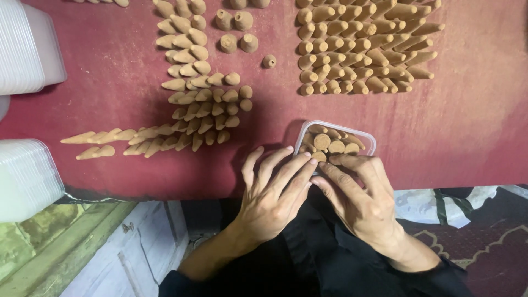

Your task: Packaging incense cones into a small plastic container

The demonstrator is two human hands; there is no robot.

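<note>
A small clear plastic box [367, 137] holding several tan cones [329, 143] sits at the near edge of a dark red surface [467, 121]. My left hand [272, 195] rests at the box's left side, fingers spread and fingertips touching its near-left rim. Over the near part of the box lies my right hand [360, 192], its fingers pressing on the cones inside. Neither hand lifts a cone clear that I can see.
Loose tan cones lie in a heap at centre-left [198, 104] and in tidy rows at the back right [360, 52]. Stacks of clear plastic containers stand at the far left [25, 49] and lower left [25, 179]. A patterned rug [473, 236] lies below.
</note>
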